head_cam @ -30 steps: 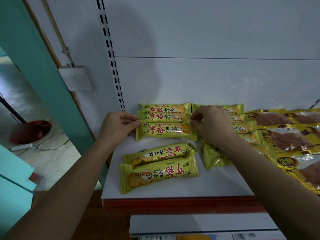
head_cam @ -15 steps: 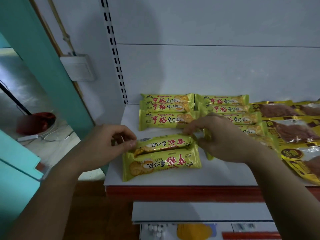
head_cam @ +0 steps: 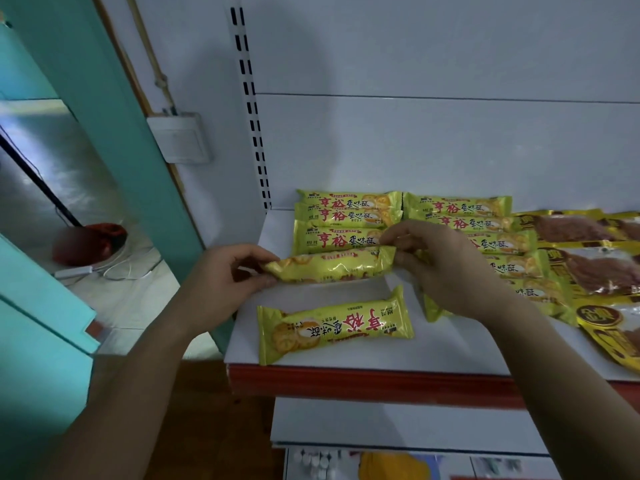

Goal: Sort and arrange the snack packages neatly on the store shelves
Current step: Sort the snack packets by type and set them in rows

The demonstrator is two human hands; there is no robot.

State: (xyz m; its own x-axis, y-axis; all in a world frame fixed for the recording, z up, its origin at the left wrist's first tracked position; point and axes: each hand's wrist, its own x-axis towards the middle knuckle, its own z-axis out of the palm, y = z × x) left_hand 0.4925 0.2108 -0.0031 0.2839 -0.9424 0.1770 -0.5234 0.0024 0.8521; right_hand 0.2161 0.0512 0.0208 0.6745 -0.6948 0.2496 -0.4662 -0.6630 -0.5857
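Observation:
A yellow-green biscuit pack [head_cam: 330,267] is lifted just above the white shelf [head_cam: 249,341], tilted on its long edge. My left hand [head_cam: 228,275] pinches its left end and my right hand [head_cam: 440,268] pinches its right end. Behind it a stack of three matching packs [head_cam: 341,221] lies against the back wall. A second row of the same packs [head_cam: 460,211] runs to the right, partly hidden by my right hand. One more pack [head_cam: 334,323] lies upside down near the shelf's front edge.
Gold pouches of brown dried snack [head_cam: 588,258] fill the shelf's right side. The shelf has a red front lip [head_cam: 363,381], with a lower shelf [head_cam: 398,427] below it. A slotted upright [head_cam: 252,109] and a teal door frame [head_cam: 114,109] stand at left.
Both hands left the back stack, came forward to the two front packs, and lifted the rear one off the shelf, turning it onto its edge. The camera tilted down and right.

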